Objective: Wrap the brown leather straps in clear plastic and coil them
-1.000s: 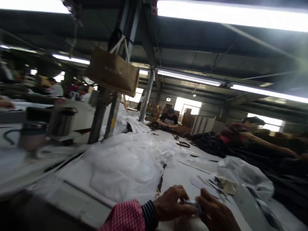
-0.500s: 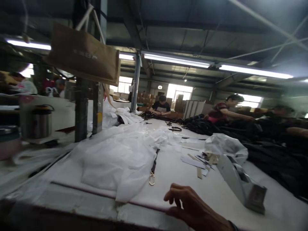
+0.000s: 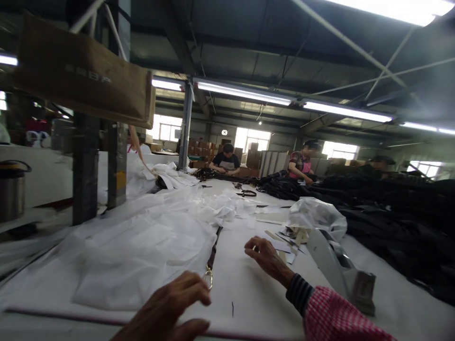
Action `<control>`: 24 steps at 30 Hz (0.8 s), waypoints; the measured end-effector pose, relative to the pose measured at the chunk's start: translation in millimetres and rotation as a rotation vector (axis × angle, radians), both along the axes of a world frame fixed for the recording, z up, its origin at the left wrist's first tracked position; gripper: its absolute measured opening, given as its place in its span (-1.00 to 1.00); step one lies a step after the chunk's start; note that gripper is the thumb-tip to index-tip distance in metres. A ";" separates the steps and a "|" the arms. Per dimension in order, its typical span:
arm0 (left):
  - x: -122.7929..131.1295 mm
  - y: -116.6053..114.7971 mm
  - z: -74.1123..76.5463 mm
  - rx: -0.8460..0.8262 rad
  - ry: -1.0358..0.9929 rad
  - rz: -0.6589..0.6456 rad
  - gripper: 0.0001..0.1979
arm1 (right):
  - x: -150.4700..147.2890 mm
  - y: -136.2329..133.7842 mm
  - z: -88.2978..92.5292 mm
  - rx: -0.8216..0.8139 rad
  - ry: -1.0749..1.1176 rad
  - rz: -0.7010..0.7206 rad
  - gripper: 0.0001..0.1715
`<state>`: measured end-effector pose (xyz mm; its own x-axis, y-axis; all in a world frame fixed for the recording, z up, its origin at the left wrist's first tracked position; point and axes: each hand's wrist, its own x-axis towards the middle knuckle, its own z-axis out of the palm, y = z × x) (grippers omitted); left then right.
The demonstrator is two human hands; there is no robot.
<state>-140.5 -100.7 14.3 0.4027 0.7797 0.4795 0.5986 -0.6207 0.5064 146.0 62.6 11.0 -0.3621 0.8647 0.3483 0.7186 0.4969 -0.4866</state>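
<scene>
One dark strap [image 3: 213, 249] lies on the white counter [image 3: 249, 298], running away from the worker, its metal clip [image 3: 212, 279] at the near end beside the left hand [image 3: 174, 298]. That hand is open, thumb well apart from the bent fingers, and from where I stand I can't tell whether a fingertip touches the clip. The right hand [image 3: 265, 258] hangs over the counter with fingers loosely curled; I can't make out whether anything is inside. I'd worry about the white sheeting [image 3: 142, 260]: it lies right along the strap, so a careless pull could drag its loose folds along, or a sleeve could catch the clip. To the right, the paper scraps [image 3: 280, 245] sit close by the right hand and could scatter if brushed. Past them a clear plastic bag [image 3: 318, 214] and a grey tape dispenser [image 3: 343, 270], by its shape, block the way to the heaped black cloth [image 3: 394, 227]. Farther back, two co-workers bend over the dark goods, and a brown bag [image 3: 85, 78] hangs at the left.
</scene>
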 end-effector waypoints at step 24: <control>62.2 152.7 -25.2 -0.016 0.473 0.392 -0.82 | -39.6 143.0 6.0 0.101 -0.322 -0.214 -0.74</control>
<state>-78.4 52.0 -11.0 0.2509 0.9183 0.3063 0.9429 -0.3035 0.1375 106.4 205.5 16.9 -0.2824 0.8994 0.3335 0.9187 0.3537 -0.1760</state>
